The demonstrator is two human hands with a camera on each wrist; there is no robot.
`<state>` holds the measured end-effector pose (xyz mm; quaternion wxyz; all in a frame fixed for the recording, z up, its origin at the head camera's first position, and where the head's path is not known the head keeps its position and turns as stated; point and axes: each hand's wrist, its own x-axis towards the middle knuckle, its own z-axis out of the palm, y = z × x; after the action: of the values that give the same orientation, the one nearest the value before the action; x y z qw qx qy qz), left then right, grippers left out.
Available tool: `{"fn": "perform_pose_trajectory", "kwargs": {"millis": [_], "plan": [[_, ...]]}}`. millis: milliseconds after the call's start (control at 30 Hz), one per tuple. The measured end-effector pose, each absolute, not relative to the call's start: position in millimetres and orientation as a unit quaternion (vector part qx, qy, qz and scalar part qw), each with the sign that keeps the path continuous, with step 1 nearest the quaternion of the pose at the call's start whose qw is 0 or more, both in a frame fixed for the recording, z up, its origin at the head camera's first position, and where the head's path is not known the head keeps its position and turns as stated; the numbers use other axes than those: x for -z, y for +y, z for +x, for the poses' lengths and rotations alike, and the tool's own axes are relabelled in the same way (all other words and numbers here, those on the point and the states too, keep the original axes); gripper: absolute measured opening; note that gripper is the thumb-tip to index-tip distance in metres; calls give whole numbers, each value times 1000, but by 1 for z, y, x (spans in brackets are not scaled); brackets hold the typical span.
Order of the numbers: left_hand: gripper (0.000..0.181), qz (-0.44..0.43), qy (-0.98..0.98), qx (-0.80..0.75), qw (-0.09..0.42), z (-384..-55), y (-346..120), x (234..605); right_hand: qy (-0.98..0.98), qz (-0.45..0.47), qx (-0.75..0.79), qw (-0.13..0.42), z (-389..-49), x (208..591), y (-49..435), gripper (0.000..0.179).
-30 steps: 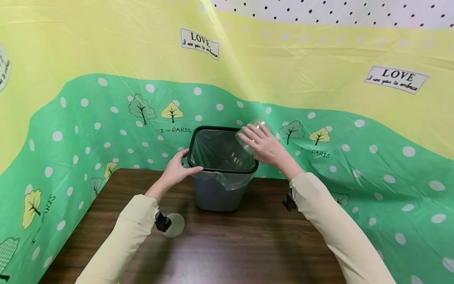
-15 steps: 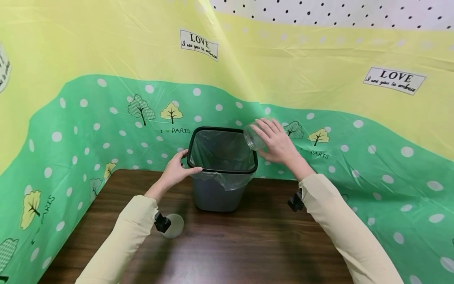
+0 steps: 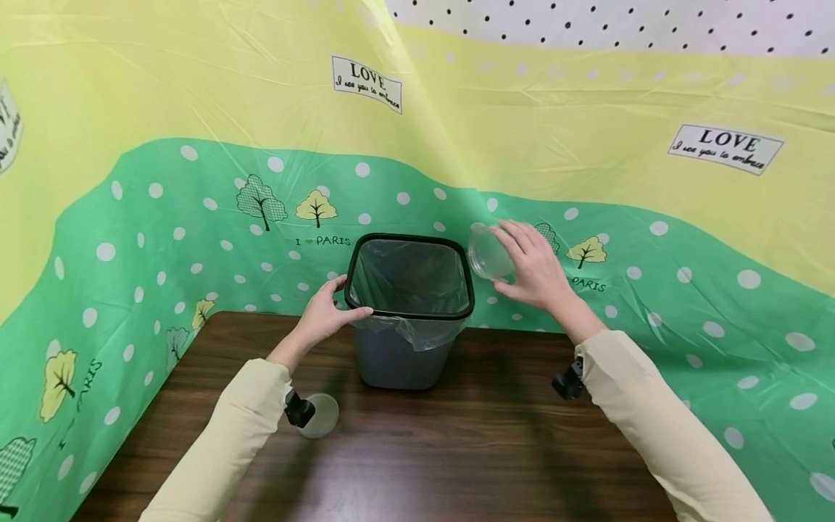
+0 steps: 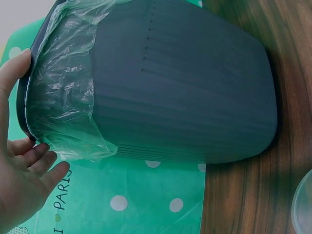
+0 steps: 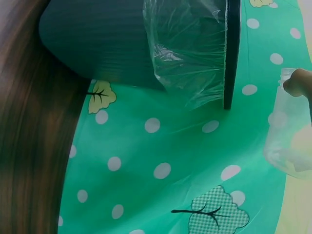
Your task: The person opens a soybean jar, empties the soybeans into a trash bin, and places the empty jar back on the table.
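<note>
A grey trash bin (image 3: 398, 359) with a black rim and a clear plastic liner stands on the table. My left hand (image 3: 322, 312) holds the bin's rim, thumb on the near edge and fingers by the left side. In the left wrist view the liner (image 4: 68, 83) hangs folded over the rim. My right hand (image 3: 531, 264) grips a clear, see-through jar (image 3: 484, 252), tilted, in the air just right of the bin. Its mouth faces the bin, and I see nothing inside it. The right wrist view shows the jar (image 5: 285, 131) and only a thumb.
A round translucent lid (image 3: 322, 416) lies on the dark wood table (image 3: 417, 457), beside the left wrist's camera. Behind the table hangs a green and yellow patterned curtain (image 3: 215, 174), close to the bin's back.
The right hand has drawn the jar from over the bin's right rim out to the right. Pale pieces seen blurred in the bin's mouth earlier are out of sight. The left hand stays put.
</note>
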<state>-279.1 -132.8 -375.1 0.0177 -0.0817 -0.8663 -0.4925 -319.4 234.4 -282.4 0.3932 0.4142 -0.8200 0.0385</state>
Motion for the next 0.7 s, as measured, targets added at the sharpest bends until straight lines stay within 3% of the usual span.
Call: {"fn": "perform_pose_trajectory", "kwargs": {"millis": [300,700], "plan": [[89,-82,-867,491,21,-280,-133,375,-837,366,-106,392,-314,296,254,84],[88,-82,-873,481,20,-279,-132,374,-875,259,-221,343,-294,340,276,91]]}}
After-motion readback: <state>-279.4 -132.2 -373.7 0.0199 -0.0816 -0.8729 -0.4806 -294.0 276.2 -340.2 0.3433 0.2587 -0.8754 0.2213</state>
